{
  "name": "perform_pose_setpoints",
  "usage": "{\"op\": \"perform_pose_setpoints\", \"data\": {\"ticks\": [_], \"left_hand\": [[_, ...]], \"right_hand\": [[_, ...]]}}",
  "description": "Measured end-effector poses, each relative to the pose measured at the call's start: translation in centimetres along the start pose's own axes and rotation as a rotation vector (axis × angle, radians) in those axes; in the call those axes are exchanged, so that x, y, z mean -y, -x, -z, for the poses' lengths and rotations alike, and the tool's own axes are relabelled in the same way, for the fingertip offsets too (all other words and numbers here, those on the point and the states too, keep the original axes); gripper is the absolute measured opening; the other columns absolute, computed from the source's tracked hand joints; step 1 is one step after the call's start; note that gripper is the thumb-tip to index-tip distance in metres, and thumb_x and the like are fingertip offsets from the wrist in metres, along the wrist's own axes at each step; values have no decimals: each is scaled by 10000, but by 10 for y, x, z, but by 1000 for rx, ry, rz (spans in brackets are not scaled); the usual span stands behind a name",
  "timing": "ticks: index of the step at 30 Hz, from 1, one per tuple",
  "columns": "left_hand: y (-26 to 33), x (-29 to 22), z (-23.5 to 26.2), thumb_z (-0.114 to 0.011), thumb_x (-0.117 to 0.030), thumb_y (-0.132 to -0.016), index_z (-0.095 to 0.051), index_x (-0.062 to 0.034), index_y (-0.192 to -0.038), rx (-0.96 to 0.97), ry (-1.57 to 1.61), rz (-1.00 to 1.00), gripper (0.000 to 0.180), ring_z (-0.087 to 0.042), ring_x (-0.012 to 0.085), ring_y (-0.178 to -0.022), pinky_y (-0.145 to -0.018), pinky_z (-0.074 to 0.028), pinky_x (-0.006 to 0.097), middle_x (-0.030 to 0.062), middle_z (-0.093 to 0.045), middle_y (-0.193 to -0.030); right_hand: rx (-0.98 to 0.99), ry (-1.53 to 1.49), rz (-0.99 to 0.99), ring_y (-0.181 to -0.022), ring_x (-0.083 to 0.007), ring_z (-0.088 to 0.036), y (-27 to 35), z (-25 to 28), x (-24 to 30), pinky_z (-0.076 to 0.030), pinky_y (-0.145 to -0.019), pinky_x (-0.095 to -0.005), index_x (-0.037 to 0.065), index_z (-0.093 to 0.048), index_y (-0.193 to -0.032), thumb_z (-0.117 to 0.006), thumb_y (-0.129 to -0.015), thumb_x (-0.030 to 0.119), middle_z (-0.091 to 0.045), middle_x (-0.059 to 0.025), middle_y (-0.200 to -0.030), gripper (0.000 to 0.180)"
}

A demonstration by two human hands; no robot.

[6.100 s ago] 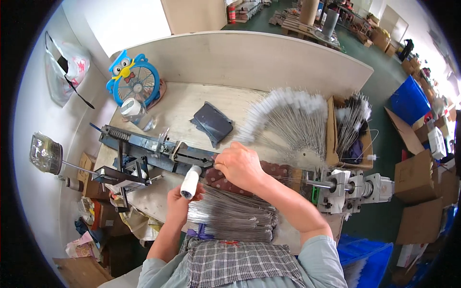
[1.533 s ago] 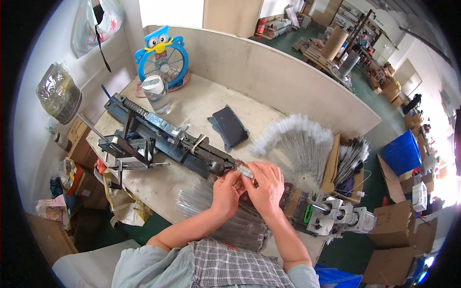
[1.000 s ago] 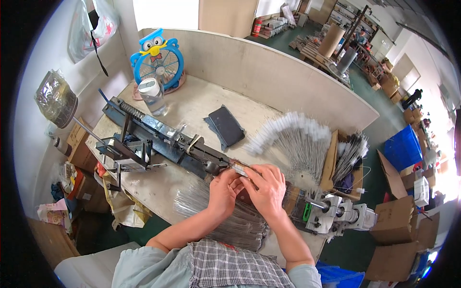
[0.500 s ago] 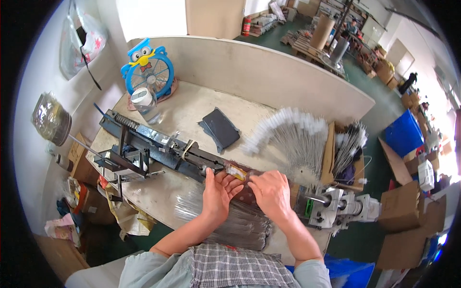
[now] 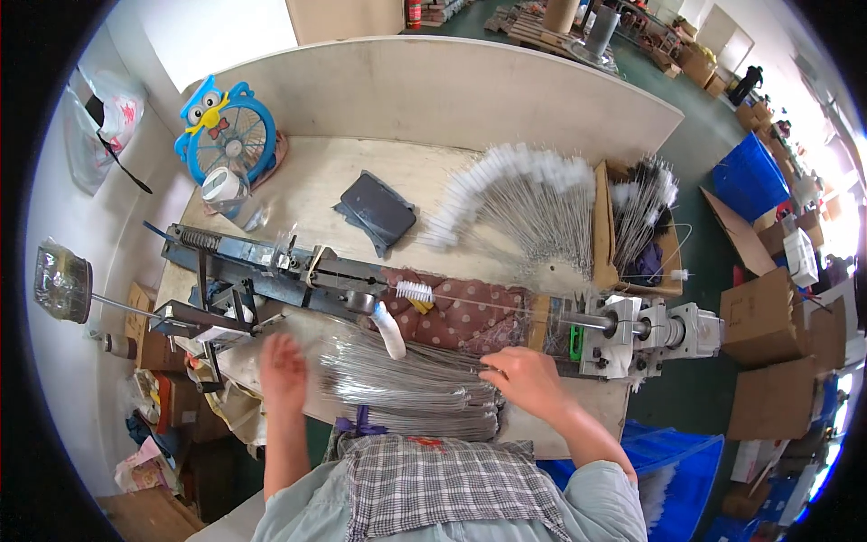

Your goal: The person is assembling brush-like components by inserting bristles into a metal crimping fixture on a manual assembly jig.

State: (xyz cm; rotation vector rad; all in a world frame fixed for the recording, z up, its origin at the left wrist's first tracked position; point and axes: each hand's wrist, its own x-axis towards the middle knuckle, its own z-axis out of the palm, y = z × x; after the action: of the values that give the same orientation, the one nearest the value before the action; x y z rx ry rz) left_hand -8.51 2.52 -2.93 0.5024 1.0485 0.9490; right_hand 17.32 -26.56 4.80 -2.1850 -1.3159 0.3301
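A small white-bristled brush [image 5: 414, 291] lies along the long metal machine [image 5: 339, 271], its thin wire stem running right toward the chuck [image 5: 591, 321]. Below it a white-wrapped handle [image 5: 389, 331] sticks out toward me. My left hand [image 5: 284, 370] is off to the left, beside the bench's near edge and smeared by motion, so its fingers cannot be read. At the right end of a thick bundle of metal wires [image 5: 406, 370], my right hand [image 5: 526, 379] has its fingertips drawn together. Whatever they pinch is too small to make out.
White-tipped wire brushes [image 5: 542, 208] fan out at the back, next to a cardboard box [image 5: 607, 226] of more. A dark flat case [image 5: 377, 212], a clear jar [image 5: 237, 200] and a blue fan [image 5: 233, 144] stand behind the machine. Brown dotted cloth [image 5: 479, 316] covers the middle.
Both hands have left the machine's middle: the left swung left, the right moved to the wire bundle's end. The white brush and handle now show. My view has shifted.
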Motion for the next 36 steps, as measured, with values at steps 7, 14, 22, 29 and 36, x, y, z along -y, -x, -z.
{"op": "perform_pose_setpoints", "data": {"ticks": [7, 14, 22, 29, 36], "left_hand": [[-75, -110, 148, -689, -401, -806, -609, -86, -1018, -394, -38, -344, 388, -599, 110, -811, -603, -452, 221, 13, -626, -902], [-52, -63, 102, -670, -426, -807, -570, -85, -1081, -446, -63, -318, 448, -614, 147, -922, -730, -457, 247, 38, -642, -951], [29, 34, -19, -517, -207, -911, -549, -44, -1078, 158, 35, 226, 236, -614, 196, -930, -836, -514, 326, 99, -618, -1022], [94, 74, -128, -589, -155, -838, -479, -39, -1157, 571, -411, 318, 356, -574, 211, -947, -822, -481, 315, 86, -593, -1024], [130, -16, -179, -501, -308, -902, -585, -93, -868, 581, 245, 1104, 233, -342, 98, -412, -482, -381, 276, -18, -504, -622]], "right_hand": [[237, 113, -89, -814, -272, -621, -4, -1, -2, -496, -682, -399, 91, -670, -833, -607, -801, 240, -645, -67, -845, 166], [356, 25, -192, -841, -286, -621, -5, -3, 1, -490, -700, -400, 97, -670, -867, -596, -809, 244, -656, -79, -874, 173], [220, 57, -79, -804, -286, -628, -1, 4, -6, -495, -672, -401, 105, -660, -916, -585, -821, 175, -656, -81, -863, 139], [-1, 9, -26, -780, -289, -618, 12, 5, -15, -498, -647, -385, 90, -649, -916, -579, -815, 107, -626, -85, -809, 124], [72, 217, 115, -766, -288, -608, 10, 12, -16, -503, -645, -387, 75, -612, -971, -585, -772, 60, -554, -89, -827, 201]]}}
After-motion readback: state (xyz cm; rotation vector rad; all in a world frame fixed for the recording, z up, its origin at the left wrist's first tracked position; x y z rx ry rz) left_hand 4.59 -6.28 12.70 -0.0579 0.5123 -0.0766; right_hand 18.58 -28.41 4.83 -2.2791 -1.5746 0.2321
